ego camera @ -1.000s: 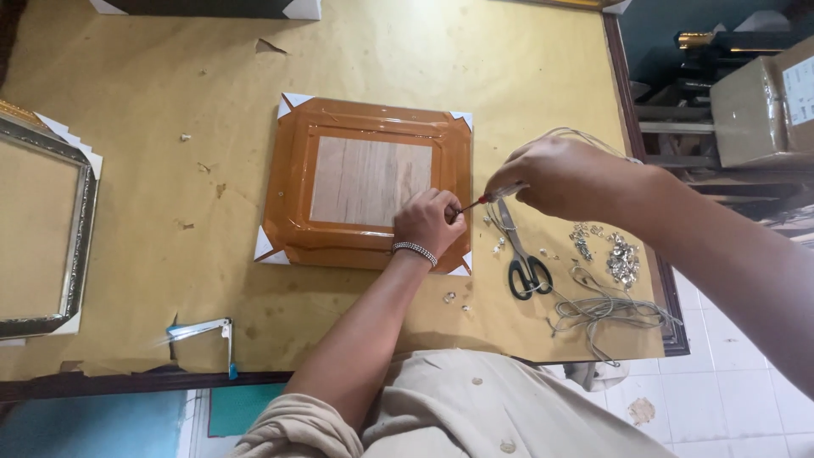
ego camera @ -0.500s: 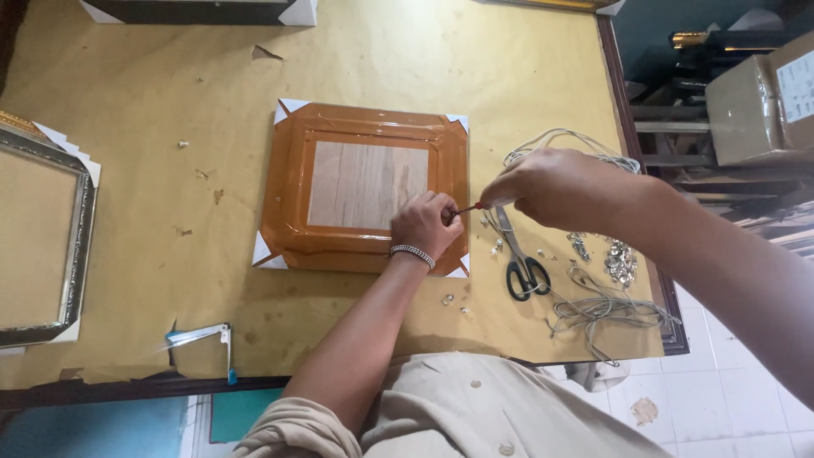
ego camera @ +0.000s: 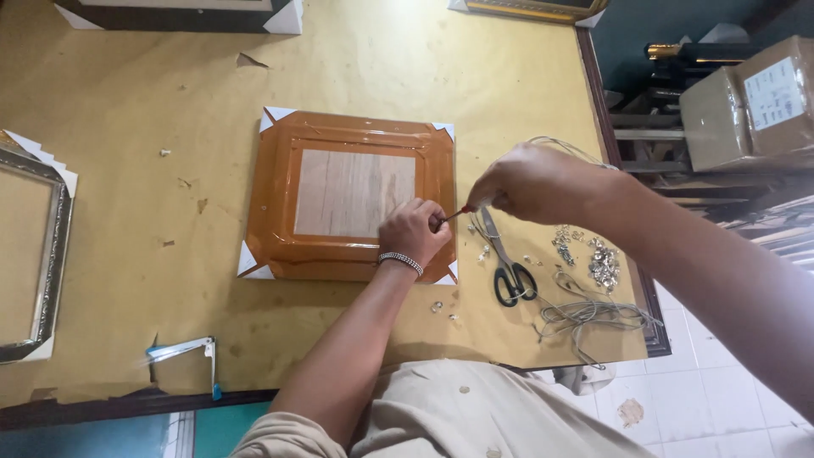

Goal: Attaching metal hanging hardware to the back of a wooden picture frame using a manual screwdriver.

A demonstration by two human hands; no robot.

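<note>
Little is changed since the earlier pictures: the frame point(ego camera: 352, 195) is seen slightly further left and lower in view, and both hands are kept at its right edge. The frame, wrapped in orange-brown film with white corner guards, is laid flat and face down on the bench point(ego camera: 127, 102), its long axis running left to right.

The left hand point(ego camera: 413, 231) is closed into a fist and pressed on the frame's lower right part, just inside the right rail; what is pinched in it cannot be made out. The right hand point(ego camera: 534, 182) is closed around a thin tool point(ego camera: 458, 212) with a red grip. The tool is pointed leftward and slightly down, its tip met at the left fist. The working point is thus placed to the left of the right hand and directly at the left hand, which is the nearer of the two.

Scissors point(ego camera: 509, 271) are laid just right of the frame, blades pointing away from the person. Wire point(ego camera: 585, 314) and a heap of small metal fittings point(ego camera: 598, 263) are found further right, near the bench edge. A silver frame point(ego camera: 51, 254) is placed well apart at the far left.
</note>
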